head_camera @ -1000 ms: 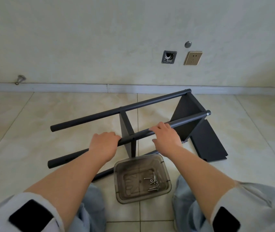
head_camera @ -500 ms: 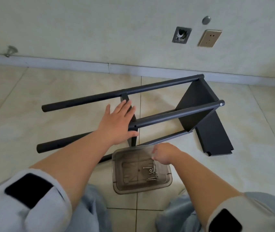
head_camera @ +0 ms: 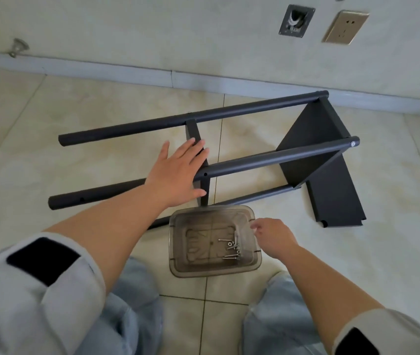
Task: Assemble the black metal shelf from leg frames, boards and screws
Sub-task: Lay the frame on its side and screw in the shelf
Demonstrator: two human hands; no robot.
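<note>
Tiled floor (head_camera: 50, 119); left hand (head_camera: 175, 172) flat on leg frame (head_camera: 268, 160), fingers spread.

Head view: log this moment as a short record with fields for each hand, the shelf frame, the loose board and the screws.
left hand: open, fingers spread, palm on the near upper tube of the frame
right hand: at the right rim of the tray, fingers curled; whether it holds a screw cannot be told
shelf frame: lying on its side on the tiled floor, one board fitted at its right end
loose board: flat on the floor by the frame's right end
screws: several in the clear plastic tray
</note>
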